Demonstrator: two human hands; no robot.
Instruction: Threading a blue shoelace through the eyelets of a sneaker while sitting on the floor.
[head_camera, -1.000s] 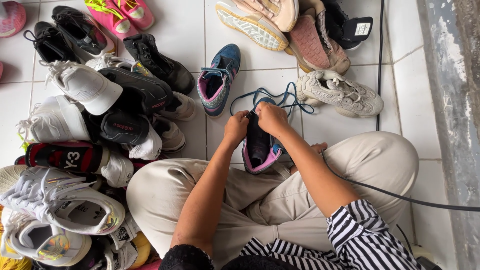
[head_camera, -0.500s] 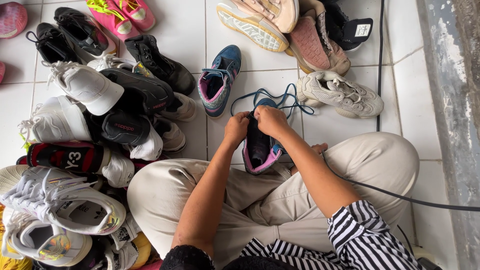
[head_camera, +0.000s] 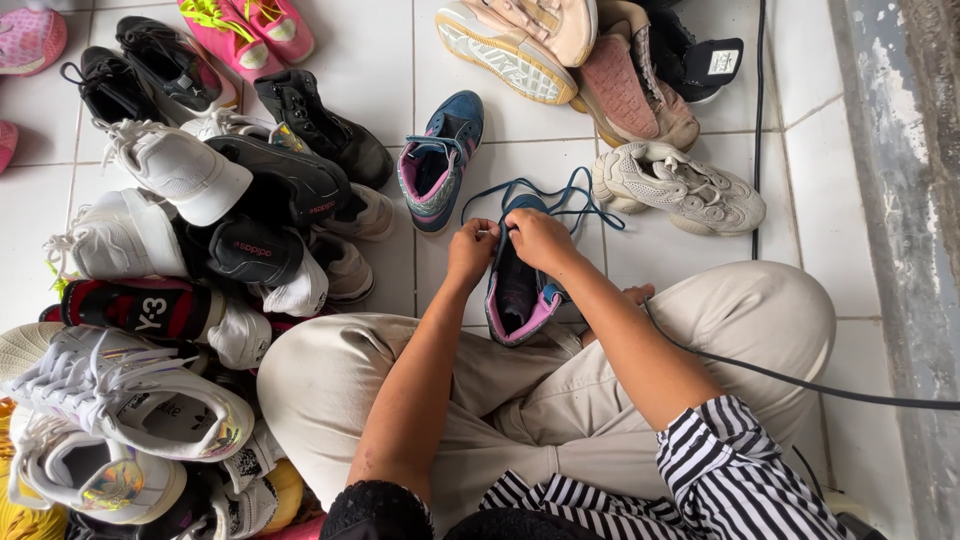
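Note:
I sit cross-legged on a white tiled floor in beige trousers. A blue sneaker with a pink collar (head_camera: 518, 300) lies between my knees, toe pointing away. My left hand (head_camera: 472, 250) and my right hand (head_camera: 538, 238) meet over its front, fingers pinched on its blue laces (head_camera: 560, 200), which loop out onto the tiles beyond the toe. Its matching blue and pink sneaker (head_camera: 440, 165) stands on the floor just left of my hands.
A pile of white, black and red sneakers (head_camera: 180, 260) crowds the left side. Pink shoes (head_camera: 250, 30) lie at top left, tan and pink ones (head_camera: 560, 50) at top, a beige sneaker (head_camera: 680, 185) at right. A black cable (head_camera: 800, 385) crosses my right knee.

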